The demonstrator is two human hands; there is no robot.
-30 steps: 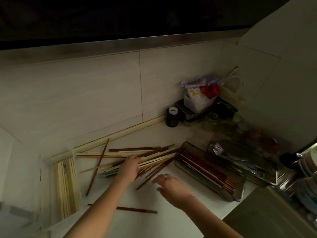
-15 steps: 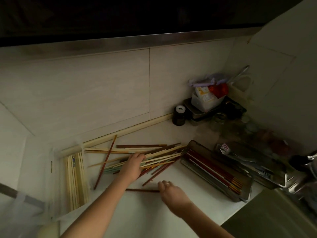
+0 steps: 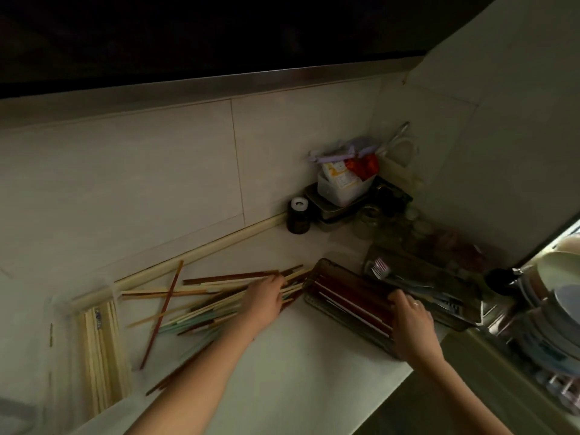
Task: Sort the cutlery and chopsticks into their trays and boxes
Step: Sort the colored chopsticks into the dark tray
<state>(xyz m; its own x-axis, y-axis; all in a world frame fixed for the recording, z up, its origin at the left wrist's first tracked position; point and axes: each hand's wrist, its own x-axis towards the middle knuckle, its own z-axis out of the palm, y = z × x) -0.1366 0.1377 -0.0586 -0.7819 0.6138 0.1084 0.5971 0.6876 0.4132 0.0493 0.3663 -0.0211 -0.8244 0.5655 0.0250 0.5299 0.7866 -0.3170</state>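
From the head camera, the left hand [image 3: 262,301] rests on the loose chopstick pile [image 3: 201,304] along the wall edge, its grip hidden. The right hand [image 3: 408,321], fingers curled, reaches into the dark chopstick tray [image 3: 329,271]; what it holds is unclear. Bare counter [image 3: 314,356] lies between both arms.

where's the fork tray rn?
Head view, right side: the fork tray sits on the counter just behind the tray of dark red chopsticks, beyond the right hand.

Mixed chopsticks [image 3: 201,306] strewn beside tray [image 3: 342,277]
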